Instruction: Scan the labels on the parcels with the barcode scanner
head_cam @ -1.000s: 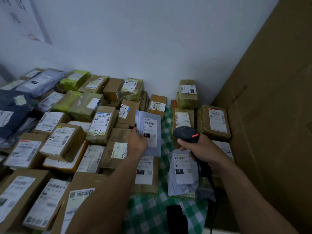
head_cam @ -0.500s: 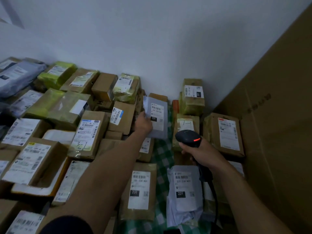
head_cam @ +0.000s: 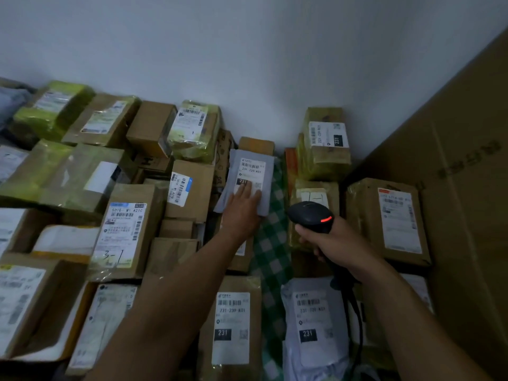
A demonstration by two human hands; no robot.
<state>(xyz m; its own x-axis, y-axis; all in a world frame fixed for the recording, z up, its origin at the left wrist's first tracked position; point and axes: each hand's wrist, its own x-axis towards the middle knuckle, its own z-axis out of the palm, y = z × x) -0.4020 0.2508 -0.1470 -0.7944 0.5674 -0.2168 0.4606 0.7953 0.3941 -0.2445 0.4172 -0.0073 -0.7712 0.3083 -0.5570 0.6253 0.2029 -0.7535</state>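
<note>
**Operator:** Entry for the grey mailer. Where does it sit?

**Recorder:** Grey mailer is down at the back of the pile, leaning on the boxes near the wall. Its label faces up, at the left edge of the green checked cloth. A second ago you held it lifted beside the barcode scanner. Half a second ago you were carrying it rearward. Now it is set down. My judgement is that this label is finished and you are filing the mailer away. The frame is dim and shows only the scanner's red lamp, so I cannot confirm a read.

**Operator:** Hands?

**Recorder:** Your left hand lies flat on the lower half of the mailer. Its fingers are straight and spread over the label, pressing and gripping nothing, and the arm is stretched well forward. Your right hand is wrapped round the scanner's handle. The scanner's head points forward over the cloth, just right of the mailer, and the cable trails down toward you.

**Operator:** What follows?

**Recorder:** Release the mailer and draw the left hand back. The nearest candidates are the brown parcel and the white mailer. Both lie close to you with labels up, one on each side of the cloth. Many labelled boxes to your left are probably still to be scanned. The cardboard sheet closes off the right side, so bring the scanner back along the cloth.
</note>
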